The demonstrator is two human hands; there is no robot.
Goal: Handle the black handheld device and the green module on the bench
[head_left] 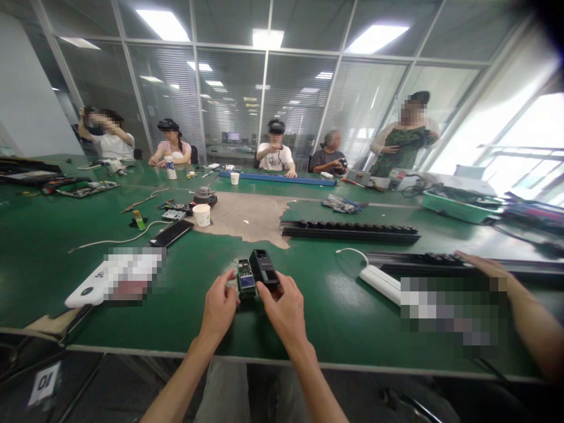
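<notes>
Just above the green tabletop, my left hand grips a small circuit board by its left side, thumb and fingers curled at the edge. The board carries connectors and a bluish rectangular part. Beside it, my right hand is closed around a black plastic housing with rectangular cutouts, held tilted. Housing and board sit side by side, very close; whether they touch I cannot tell. My fingertips under both parts are hidden.
Left of my hands lie a white device and a black phone. A paper cup stands farther back. On the right are a white power strip, a black rail and another person's arm. Several people sit or stand across the green table.
</notes>
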